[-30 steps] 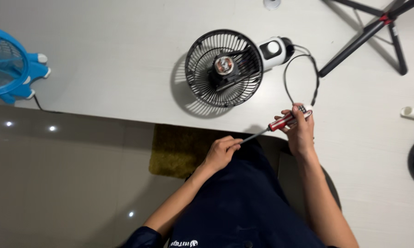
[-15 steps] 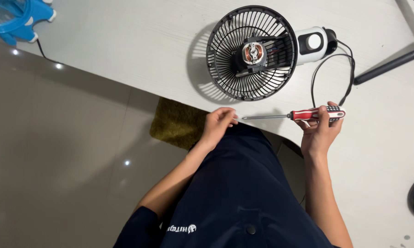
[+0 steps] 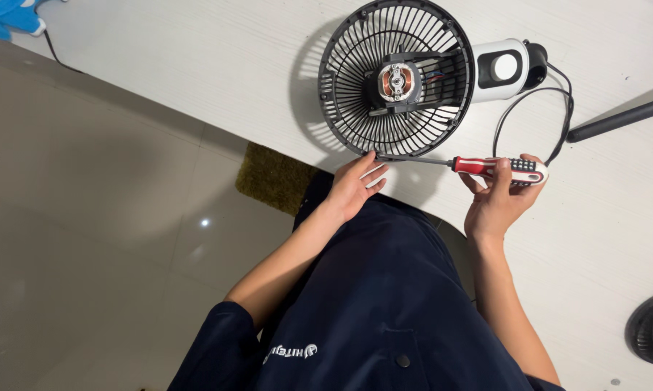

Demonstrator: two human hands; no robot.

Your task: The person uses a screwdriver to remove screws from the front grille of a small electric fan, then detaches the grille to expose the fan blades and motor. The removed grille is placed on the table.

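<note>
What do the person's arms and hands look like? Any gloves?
No gloves: the left hand and right hand are bare. The forearms are bare too. A dark navy sleeve covers the left upper arm, matching the navy clothing.

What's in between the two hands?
In the head view, the screwdriver's thin metal shaft spans the gap from the left hand to the right hand, over bare white table.

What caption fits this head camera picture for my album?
Right hand holds a red-handled screwdriver, its tip at the black wire fan cage, with the left hand fingertips there.
</note>
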